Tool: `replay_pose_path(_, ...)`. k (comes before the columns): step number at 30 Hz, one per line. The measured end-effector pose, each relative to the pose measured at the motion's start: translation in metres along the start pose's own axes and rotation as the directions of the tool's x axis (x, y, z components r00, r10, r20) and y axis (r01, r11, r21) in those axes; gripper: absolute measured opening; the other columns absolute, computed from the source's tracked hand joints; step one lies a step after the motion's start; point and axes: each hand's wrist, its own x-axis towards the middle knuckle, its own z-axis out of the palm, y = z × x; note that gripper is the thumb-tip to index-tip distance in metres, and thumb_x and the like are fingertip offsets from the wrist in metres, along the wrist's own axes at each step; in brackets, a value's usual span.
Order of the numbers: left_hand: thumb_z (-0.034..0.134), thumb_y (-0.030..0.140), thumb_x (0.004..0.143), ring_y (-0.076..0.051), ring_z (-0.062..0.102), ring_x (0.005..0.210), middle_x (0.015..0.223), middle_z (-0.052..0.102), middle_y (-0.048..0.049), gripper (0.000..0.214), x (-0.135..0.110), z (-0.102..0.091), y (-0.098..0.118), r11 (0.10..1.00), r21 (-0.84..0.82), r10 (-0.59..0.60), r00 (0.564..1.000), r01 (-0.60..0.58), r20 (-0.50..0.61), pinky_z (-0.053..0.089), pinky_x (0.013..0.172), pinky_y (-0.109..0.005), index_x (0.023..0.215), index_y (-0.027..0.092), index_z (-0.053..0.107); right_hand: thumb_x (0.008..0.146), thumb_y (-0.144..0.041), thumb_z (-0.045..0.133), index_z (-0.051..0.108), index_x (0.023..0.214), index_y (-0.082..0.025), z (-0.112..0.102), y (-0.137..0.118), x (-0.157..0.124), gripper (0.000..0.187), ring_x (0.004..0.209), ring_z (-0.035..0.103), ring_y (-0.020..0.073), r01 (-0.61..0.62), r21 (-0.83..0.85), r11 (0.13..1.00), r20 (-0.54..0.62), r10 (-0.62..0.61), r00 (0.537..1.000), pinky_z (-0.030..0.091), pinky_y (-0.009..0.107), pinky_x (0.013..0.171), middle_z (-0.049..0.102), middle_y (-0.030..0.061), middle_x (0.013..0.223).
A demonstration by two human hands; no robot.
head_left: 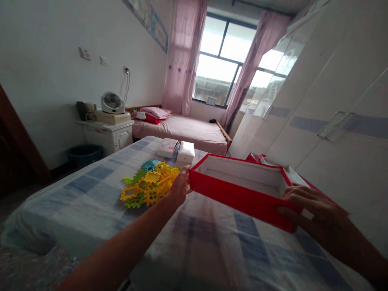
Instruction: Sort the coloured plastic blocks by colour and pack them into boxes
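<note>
A red box (242, 197) with a white inside is held above a bed covered in a blue checked sheet (212, 246). My left hand (180, 186) grips the box's left corner. My right hand (315, 210) grips its right corner, fingers curled over the rim. The box looks empty from this angle. Just left of the box, a pile of yellow, green and blue plastic interlocking toy pieces (150, 182) lies on the sheet, close to my left hand.
Two white boxes (177, 149) lie further back on the sheet. A red lid or second box part (257, 158) shows behind the held box. A white nightstand with a fan (112, 103), a second bed (188, 129), a bin (83, 153) and a wardrobe (333, 121) surround.
</note>
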Motion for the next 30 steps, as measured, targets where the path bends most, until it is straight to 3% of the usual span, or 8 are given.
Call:
replay_pose_path(2,0.048,0.037,0.085,-0.019,0.059,0.094,0.096,0.064,-0.0049,0.022,0.005,0.010,-0.018,0.993,0.030,0.114,0.988,-0.111,-0.106,0.044,0.081,-0.032,0.090,0.020,0.060,0.084,-0.047,0.051,0.062,0.074,-0.029,0.016,0.013,0.002,0.024,0.082,0.063,0.0221,-0.044,-0.018,0.999,-0.038,0.043,0.998,0.052,0.038,0.074,0.067,0.0023,0.085)
replay_pose_path(4,0.049,0.032,0.085,-0.020,0.057,0.100,0.104,0.063,-0.0065,0.020,0.008,0.016,-0.039,0.979,0.056,0.199,0.973,-0.194,-0.112,0.042,0.088,-0.033,0.094,0.019,0.061,0.085,-0.045,0.050,0.062,0.073,-0.027,0.036,0.024,0.014,0.025,0.083,0.062,0.0229,-0.151,-0.094,0.984,-0.146,0.137,0.980,0.049,0.040,0.077,0.066,0.0034,0.084)
replay_pose_path(9,0.058,0.026,0.081,-0.023,0.055,0.107,0.107,0.064,-0.0089,0.018,0.005,0.013,-0.076,0.910,0.232,0.307,0.934,-0.344,0.181,0.035,0.100,-0.033,0.094,0.019,0.068,0.089,-0.037,0.041,0.065,0.080,-0.020,0.103,0.023,0.066,0.030,0.093,0.058,0.0226,-0.363,-0.260,0.895,-0.168,0.328,0.930,0.038,0.038,0.087,0.067,0.0061,0.088)
replay_pose_path(17,0.060,0.027,0.081,-0.025,0.056,0.109,0.106,0.066,-0.0076,0.016,0.006,0.009,-0.079,0.874,0.372,0.239,0.943,-0.314,0.234,0.035,0.102,-0.032,0.092,0.023,0.070,0.091,-0.034,0.042,0.064,0.098,-0.017,0.201,-0.005,0.135,0.029,0.102,0.052,0.0250,-0.504,-0.205,0.839,-0.213,0.464,0.860,0.024,0.044,0.096,0.065,0.0104,0.103)
replay_pose_path(20,0.055,0.029,0.084,-0.024,0.054,0.111,0.111,0.064,-0.0086,0.021,0.008,0.007,-0.079,0.850,0.418,0.232,0.939,-0.322,0.253,0.033,0.104,-0.033,0.099,0.021,0.068,0.091,-0.034,0.042,0.063,0.099,-0.017,0.225,-0.013,0.151,0.029,0.102,0.052,0.0257,-0.524,-0.180,0.832,-0.134,0.507,0.851,0.027,0.045,0.095,0.064,0.0117,0.104)
replay_pose_path(23,0.055,0.030,0.084,-0.024,0.052,0.113,0.114,0.062,-0.0092,0.023,0.012,0.004,-0.079,0.864,0.398,0.220,0.943,-0.308,0.251,0.032,0.104,-0.033,0.100,0.019,0.067,0.092,-0.039,0.041,0.061,0.109,-0.018,0.235,-0.019,0.156,0.034,0.106,0.051,0.0259,-0.479,-0.135,0.867,-0.043,0.478,0.877,0.032,0.042,0.092,0.063,0.0119,0.111)
replay_pose_path(25,0.056,0.029,0.083,-0.024,0.052,0.113,0.110,0.062,-0.0088,0.021,0.014,0.002,-0.080,0.875,0.383,0.211,0.945,-0.297,0.250,0.033,0.104,-0.033,0.098,0.020,0.068,0.091,-0.042,0.041,0.055,0.120,-0.018,0.228,-0.014,0.151,0.040,0.112,0.048,0.0254,-0.446,-0.127,0.886,-0.097,0.436,0.895,0.033,0.040,0.093,0.058,0.0125,0.121)
replay_pose_path(30,0.059,0.026,0.081,-0.023,0.055,0.106,0.103,0.064,-0.0079,0.018,0.013,0.004,-0.080,0.865,0.395,0.223,0.942,-0.311,0.253,0.034,0.102,-0.030,0.095,0.020,0.070,0.090,-0.032,0.038,0.044,0.132,-0.009,0.174,0.046,0.115,0.048,0.126,0.036,0.0287,-0.511,-0.326,0.796,-0.294,0.428,0.855,0.027,0.042,0.100,0.046,0.0180,0.136)
